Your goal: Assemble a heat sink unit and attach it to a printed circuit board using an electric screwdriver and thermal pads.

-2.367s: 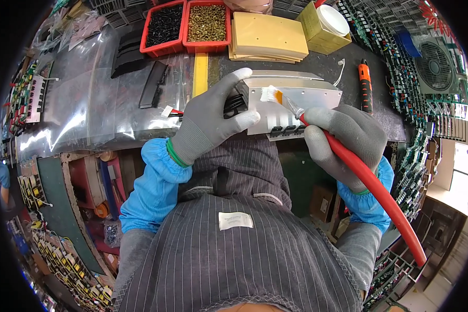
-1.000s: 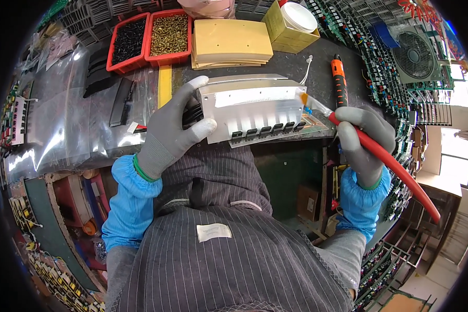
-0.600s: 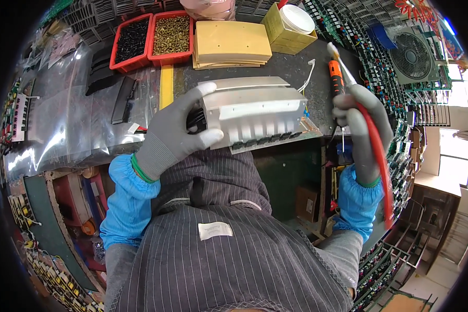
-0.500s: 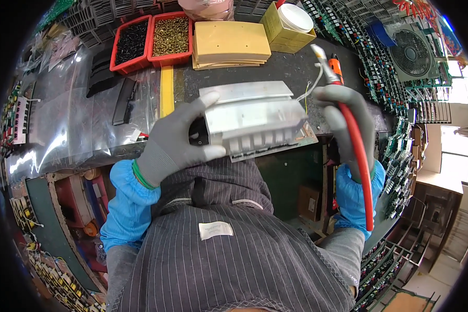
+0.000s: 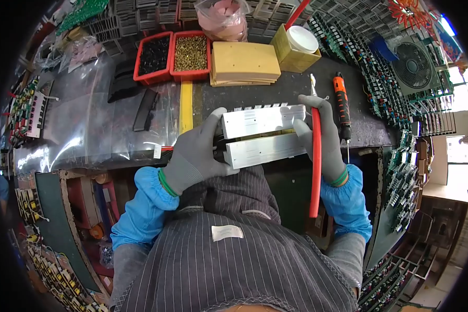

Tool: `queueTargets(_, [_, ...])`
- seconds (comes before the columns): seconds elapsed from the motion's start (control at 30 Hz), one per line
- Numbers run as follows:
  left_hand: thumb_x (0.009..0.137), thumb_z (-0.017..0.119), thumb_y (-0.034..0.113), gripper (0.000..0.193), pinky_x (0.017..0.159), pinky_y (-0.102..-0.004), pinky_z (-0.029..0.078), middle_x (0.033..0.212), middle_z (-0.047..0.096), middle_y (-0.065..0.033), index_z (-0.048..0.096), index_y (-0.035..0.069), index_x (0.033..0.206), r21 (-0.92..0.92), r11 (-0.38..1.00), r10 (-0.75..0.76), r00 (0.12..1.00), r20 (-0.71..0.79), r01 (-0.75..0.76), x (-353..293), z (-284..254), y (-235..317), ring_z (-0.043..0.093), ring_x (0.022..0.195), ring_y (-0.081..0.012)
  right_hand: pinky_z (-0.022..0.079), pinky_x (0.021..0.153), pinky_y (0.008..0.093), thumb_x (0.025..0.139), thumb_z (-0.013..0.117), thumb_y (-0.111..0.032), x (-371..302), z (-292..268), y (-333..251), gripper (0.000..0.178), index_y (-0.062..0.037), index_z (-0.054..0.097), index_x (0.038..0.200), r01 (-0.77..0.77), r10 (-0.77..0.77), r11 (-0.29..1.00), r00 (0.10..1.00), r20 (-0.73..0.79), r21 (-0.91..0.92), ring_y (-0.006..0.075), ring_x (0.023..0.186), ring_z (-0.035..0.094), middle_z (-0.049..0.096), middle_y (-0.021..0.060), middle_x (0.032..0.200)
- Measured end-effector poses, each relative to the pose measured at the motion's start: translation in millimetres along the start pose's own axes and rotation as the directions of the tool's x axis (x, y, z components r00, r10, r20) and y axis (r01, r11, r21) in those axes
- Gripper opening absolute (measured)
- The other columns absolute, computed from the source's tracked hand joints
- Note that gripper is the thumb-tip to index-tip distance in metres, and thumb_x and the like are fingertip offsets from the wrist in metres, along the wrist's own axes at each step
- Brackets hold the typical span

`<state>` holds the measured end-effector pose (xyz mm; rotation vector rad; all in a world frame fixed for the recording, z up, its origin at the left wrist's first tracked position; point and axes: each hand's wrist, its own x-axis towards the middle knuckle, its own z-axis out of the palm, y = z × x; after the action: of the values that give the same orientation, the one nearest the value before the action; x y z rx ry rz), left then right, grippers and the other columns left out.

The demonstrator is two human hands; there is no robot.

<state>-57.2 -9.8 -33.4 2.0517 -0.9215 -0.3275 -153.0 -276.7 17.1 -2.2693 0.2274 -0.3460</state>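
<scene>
"So, where is the silver metal part?"

"Between the two hands, at the near edge of the tabletop, a little tilted, its right end higher in view. Two long bright faces show, with a gap between them. Whether it rests on anything, I can't tell."

"And the left hand?"

"Grey-gloved, its grip clamped on the part's left end."

"The right hand?"

"Its grip is closed round a red-handled brush, bristles pointing away from the person. The pale fingertips overlap the part's right end; how firmly they press, I can't tell."

"What lies around them?"

"Just left of the left hand, a white plug on a red wire. Beyond that, a black strip. Right of the brush, an orange-and-black screwdriver."

"Farther back?"

"A red tray of small black pieces, beside a second red tray of gold-coloured ones. Next comes a stack of tan boards, then a yellowish carton with a white tub."
</scene>
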Motion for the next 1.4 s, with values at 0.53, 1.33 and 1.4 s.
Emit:
queueTargets(0.53, [0.074,0.083,0.043,0.097,0.098,-0.04,0.049,0.129,0.054,-0.0222,0.035,0.003,0.148,-0.05,0.999,0.004,0.99,-0.139,-0.012,25.0,-17.5,11.3,0.06,0.116,-0.0301,0.052,0.084,0.0366,0.084,0.072,-0.01,-0.2,3.3,4.1,0.041,-0.0076,0.055,0.122,0.298,-0.313,0.943,0.945,-0.097,-0.148,0.0292,0.099,0.065,0.06,0.0196,0.128])
queueTargets(1.33, [0.074,0.08,0.041,0.099,0.087,-0.0392,0.054,0.113,0.06,-0.0192,0.031,0.003,0.15,-0.274,0.952,-0.18,0.972,-0.149,0.134,22.9,1.0,1.8,0.065,0.101,-0.0278,0.055,0.073,0.037,0.089,0.061,-0.045,230.5,-72.2,61.9,0.035,-0.0184,0.075,0.107,-0.051,0.01,0.842,0.997,-0.08,-0.537,0.0242,0.078,0.072,0.074,0.0095,0.083])
queueTargets(1.4, [0.075,0.08,0.037,0.097,0.088,-0.037,0.052,0.099,0.063,-0.0132,0.03,0.005,0.152,-0.248,0.959,-0.178,0.971,-0.16,0.135,22.5,1.4,1.4,0.065,0.1,-0.0239,0.055,0.075,0.0383,0.089,0.061,-0.046,229.7,-74.3,56.1,0.034,-0.0202,0.075,0.106,0.04,-0.1,0.756,0.993,-0.055,-0.653,0.0265,0.08,0.072,0.074,0.0106,0.085])
